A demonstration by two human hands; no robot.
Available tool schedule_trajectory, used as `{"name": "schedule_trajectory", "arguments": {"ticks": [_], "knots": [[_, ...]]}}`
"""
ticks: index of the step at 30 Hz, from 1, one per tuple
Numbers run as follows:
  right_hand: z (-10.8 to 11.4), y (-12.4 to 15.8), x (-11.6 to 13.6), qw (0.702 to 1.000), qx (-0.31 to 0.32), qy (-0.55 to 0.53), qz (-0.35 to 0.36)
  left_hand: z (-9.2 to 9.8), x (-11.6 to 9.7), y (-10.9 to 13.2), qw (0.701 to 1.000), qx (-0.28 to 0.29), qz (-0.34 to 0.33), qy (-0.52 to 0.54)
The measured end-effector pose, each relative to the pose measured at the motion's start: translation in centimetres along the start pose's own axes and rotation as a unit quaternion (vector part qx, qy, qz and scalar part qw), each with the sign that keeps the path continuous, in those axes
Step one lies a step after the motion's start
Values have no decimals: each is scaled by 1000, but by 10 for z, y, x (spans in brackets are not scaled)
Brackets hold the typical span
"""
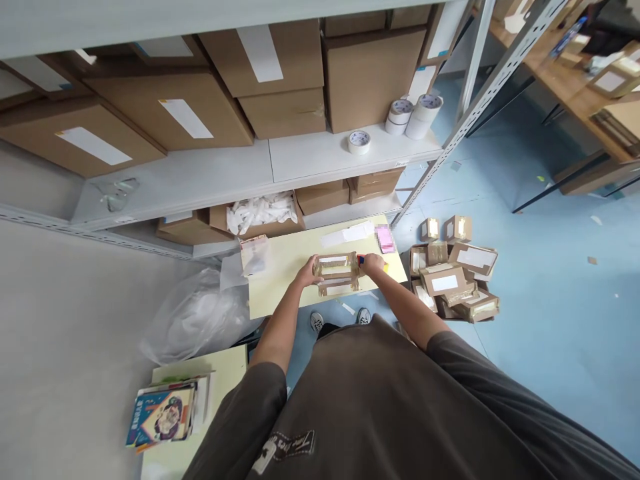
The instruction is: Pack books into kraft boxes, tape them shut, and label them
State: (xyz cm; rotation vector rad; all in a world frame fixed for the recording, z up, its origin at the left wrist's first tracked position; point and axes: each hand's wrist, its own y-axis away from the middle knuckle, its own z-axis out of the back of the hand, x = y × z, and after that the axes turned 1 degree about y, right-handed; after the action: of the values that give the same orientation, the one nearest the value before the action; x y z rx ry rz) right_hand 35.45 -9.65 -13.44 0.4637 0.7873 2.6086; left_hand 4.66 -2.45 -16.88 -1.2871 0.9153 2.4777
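Dark grey-brown cloth, a short-sleeved shirt, lies nearest, on the near side of a pale yellow rectangular tabletop. Also nearer than that tabletop, to its left, a stack of colourful paper books sits on a second pale yellow surface. At the tabletop's near edge, the left hand has its fingers gripping the left end of a small brown cardboard box wrapped in shiny tape; whether the box rests there I cannot tell. The right hand has its fingers curled around a small red-and-blue object at the box's right end. Toward the tabletop's far edge lie white paper strips and a pink paper pad. Left of the tabletop bulges a large clear plastic bag; right of it, taped brown cardboard boxes are heaped on the pale blue floor. Beyond the tabletop, grey metal shelving bears brown cartons and white tape rolls; far to its right stands a brown wooden desk.
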Motion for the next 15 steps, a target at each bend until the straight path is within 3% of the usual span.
{"name": "schedule_trajectory", "arguments": {"ticks": [4,9,15], "knots": [[-13,6,-10,999,1,7,-46,-2,8,-1,999,13,-33,3],[-44,12,-30,986,-42,-35,-160,-5,13,-1,999,17,-32,24],[-66,14,-51,989,10,-46,-138,-3,14,-1,999,24,-12,40]]}}
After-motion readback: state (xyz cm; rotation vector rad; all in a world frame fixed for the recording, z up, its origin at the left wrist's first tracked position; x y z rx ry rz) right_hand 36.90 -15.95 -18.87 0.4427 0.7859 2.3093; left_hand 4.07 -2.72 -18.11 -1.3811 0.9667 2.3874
